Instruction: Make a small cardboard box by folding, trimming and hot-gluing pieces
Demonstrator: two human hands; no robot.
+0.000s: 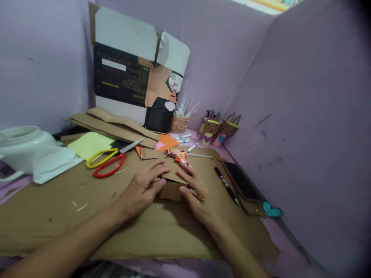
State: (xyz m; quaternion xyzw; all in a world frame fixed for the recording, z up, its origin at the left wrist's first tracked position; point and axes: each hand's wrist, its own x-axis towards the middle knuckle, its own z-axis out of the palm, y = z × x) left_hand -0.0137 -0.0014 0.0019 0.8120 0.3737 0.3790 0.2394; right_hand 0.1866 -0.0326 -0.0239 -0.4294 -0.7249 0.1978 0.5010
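Note:
A small folded cardboard piece (170,190), box-like with a dark gap under its top flap, sits between my two hands. My left hand (147,184) grips its left side, with the thumb at the front edge and the fingers over the top. On the other side my right hand (194,190) holds it with thumb and fingers bent around the right edge. Just beyond them lies a flower-patterned glue gun (177,155) with a pale stick (199,155) at it. Scissors (117,159) with one yellow and one red handle rest to the left.
A cardboard sheet (87,227) covers the table. Cardboard strips (116,125), green paper (91,144) and a white pot (26,146) stand left. Behind are an opened printed box (121,77) and cardboard figures (211,127). A pen (227,186) and phone (241,180) lie right.

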